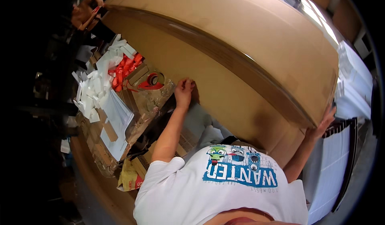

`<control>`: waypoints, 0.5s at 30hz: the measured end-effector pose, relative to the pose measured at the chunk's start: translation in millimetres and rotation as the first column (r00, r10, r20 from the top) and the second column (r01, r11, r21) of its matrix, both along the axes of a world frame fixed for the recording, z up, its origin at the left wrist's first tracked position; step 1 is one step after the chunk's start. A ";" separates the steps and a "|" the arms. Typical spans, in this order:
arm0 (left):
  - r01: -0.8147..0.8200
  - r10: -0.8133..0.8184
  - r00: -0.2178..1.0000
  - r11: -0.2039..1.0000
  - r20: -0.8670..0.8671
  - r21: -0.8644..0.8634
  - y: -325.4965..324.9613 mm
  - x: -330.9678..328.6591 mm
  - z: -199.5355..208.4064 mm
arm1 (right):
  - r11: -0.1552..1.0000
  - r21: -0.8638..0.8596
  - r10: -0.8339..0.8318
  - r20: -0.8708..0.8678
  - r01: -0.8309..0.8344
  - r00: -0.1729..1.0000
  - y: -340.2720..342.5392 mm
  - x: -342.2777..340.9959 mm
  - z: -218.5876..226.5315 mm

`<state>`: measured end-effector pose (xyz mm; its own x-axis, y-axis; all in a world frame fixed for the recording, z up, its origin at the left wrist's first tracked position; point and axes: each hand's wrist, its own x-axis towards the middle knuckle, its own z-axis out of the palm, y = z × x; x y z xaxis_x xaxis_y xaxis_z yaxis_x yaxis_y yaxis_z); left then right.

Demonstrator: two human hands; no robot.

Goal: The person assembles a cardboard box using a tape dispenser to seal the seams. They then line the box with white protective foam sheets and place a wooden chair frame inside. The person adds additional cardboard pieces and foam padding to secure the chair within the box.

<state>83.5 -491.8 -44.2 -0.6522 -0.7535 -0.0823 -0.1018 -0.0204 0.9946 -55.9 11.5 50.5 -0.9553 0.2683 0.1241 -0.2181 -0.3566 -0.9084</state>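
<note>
Brown corrugated cardboard, a huge sealed carton, fills the upper middle of the frame. My left hand presses flat against its near face at centre; my right hand grips its lower right corner, fingers spread. Left of it, a red tape dispenser lies among white paper strips.

A large brown cardboard box, sealed along 1 taped seam, fills the upper centre and right of the frame, tilted, its lower edge running diagonally toward the lower right.
</note>
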 end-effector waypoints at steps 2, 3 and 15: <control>-0.087 0.087 0.995 0.996 -0.053 0.007 -60.0 -25.1 -1.0 | 0.984 -0.013 0.179 0.103 -0.178 0.979 -6.7 1.3 -0.3; -0.132 0.131 0.989 0.991 -0.065 -0.004 -89.0 -40.6 0.4 | 0.973 0.000 0.224 0.211 -0.229 0.951 29.2 -4.2 -16.9; -0.479 0.474 0.832 0.876 -0.288 0.059 -432.4 -226.8 94.5 | 0.677 0.700 -0.188 0.463 -0.227 0.866 -35.8 -63.0 53.6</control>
<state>-143.3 -924.2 50.3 -0.2049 -0.9766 0.0649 0.2033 0.0224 0.9789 -118.8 -24.3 104.1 -0.9437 0.2730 -0.1867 0.2961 0.4459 -0.8447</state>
